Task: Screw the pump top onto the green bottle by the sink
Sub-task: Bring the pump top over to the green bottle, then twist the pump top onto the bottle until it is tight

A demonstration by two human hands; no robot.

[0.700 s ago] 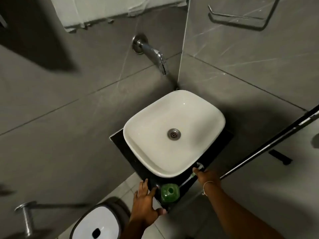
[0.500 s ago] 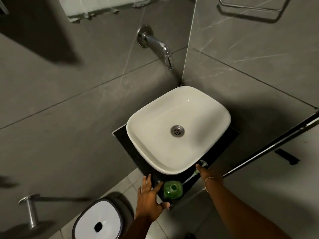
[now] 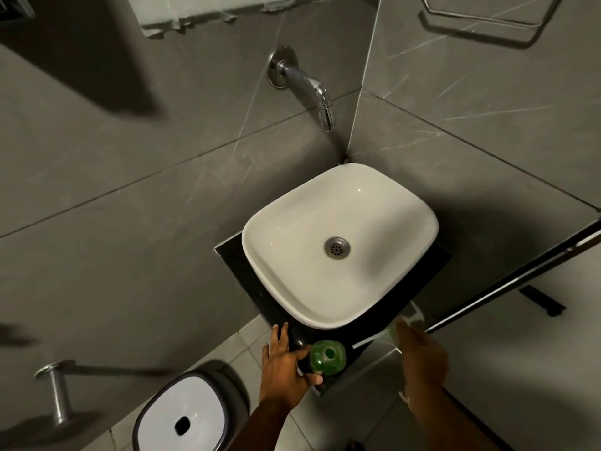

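Observation:
A green bottle (image 3: 327,357) stands uncapped, its neck open, on the near corner of the black counter (image 3: 234,255) in front of the white basin. My left hand (image 3: 284,362) curls around the bottle's left side, index finger and thumb touching it. My right hand (image 3: 418,353) holds the pump top (image 3: 408,320), blurred by motion, above the counter's right edge. The pump's thin dip tube (image 3: 370,340) slants down and left toward the bottle, its tip still right of the neck.
A white basin (image 3: 338,245) fills most of the counter, under a chrome wall tap (image 3: 309,89). A lidded bin (image 3: 185,415) stands on the floor at lower left, beside a chrome paper holder (image 3: 57,392). A dark rail (image 3: 520,275) crosses at right.
My right hand has lifted the pump top off the counter's right edge, and it now blurs with motion. My left hand has closed in around the bottle. The camera has shifted slightly.

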